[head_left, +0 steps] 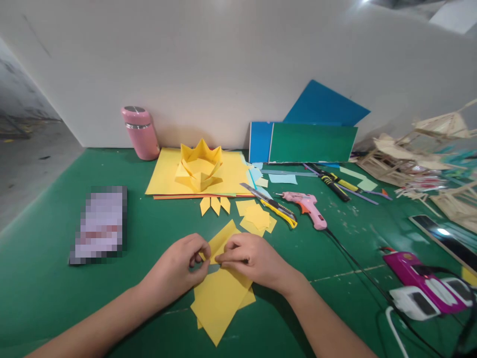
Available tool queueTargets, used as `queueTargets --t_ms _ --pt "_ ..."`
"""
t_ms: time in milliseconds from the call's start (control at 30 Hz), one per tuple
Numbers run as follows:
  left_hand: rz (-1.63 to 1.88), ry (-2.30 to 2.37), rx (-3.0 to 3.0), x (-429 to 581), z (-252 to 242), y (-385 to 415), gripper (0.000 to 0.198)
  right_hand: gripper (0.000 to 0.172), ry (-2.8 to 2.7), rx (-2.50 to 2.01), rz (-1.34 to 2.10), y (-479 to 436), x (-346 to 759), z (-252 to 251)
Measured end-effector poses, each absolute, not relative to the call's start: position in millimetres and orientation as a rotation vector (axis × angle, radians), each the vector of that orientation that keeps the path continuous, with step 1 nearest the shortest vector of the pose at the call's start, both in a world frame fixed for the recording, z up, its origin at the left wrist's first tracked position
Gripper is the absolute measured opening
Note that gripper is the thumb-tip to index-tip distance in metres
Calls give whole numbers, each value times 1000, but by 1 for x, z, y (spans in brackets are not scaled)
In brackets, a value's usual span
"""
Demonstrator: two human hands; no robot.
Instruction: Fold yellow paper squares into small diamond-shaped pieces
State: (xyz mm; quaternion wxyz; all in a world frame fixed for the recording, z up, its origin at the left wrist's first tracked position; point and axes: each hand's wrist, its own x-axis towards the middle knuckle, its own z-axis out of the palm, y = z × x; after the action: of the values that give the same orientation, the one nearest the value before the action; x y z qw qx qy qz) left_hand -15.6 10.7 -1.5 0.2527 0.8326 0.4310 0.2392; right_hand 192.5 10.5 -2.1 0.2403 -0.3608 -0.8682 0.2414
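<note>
Both hands worked it: left hand and right hand pinched shut on the yellow paper sheet, creasing it on the green table.

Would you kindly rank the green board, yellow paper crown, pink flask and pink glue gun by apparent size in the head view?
1. green board
2. yellow paper crown
3. pink flask and pink glue gun, roughly alike

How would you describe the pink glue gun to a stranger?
On the green table, look right of the yellow paper stack. Beside the utility knife lies the glue gun. Unlike the pink bottle, it is pistol-shaped and trails a black cord.
</note>
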Motion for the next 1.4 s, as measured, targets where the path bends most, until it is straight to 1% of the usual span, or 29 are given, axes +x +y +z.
queueTargets --t_ms 267,533,733,933,1267,1400 --pt "626 1173 2274 -15 3 9 7 14 -2373 -1009 665 9 191 -2" --pt "607 1172 2270 -16 0 11 8 18 -2375 -1019 635 9 190 -3" --pt "581 1185 2240 -16 2 10 9 15 -2367 -1017 629 10 190 -4" --pt "617 1169 2185 -16 4 11 12 17 -2345 -1032 634 9 189 -5" --pt "645 1171 2220 -17 5 10 15 15 -2353 -1066 641 8 187 0" --pt "651 1136 2277 -17 7 10 19 14 -2362 -1070 635 8 187 1"
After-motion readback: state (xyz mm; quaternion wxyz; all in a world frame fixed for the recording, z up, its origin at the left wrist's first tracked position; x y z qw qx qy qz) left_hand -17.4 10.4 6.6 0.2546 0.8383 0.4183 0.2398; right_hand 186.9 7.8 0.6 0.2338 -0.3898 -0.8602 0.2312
